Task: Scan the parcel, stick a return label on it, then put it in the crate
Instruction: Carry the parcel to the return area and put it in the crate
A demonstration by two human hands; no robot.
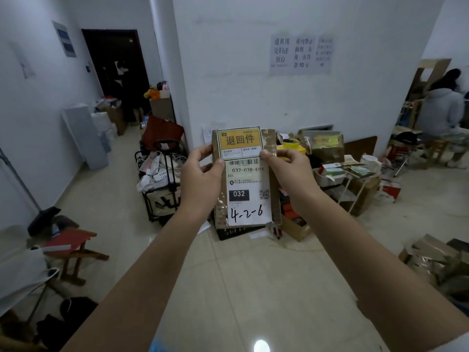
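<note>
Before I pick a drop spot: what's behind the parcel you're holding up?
Below the parcel, a black crate's lower edge shows on the floor, cardboard boxes beside it. The parcel hides the crate's inside.

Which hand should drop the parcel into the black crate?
Probably the left hand: it grips the parcel along its side, while the right hand only pinches the return label.
</note>
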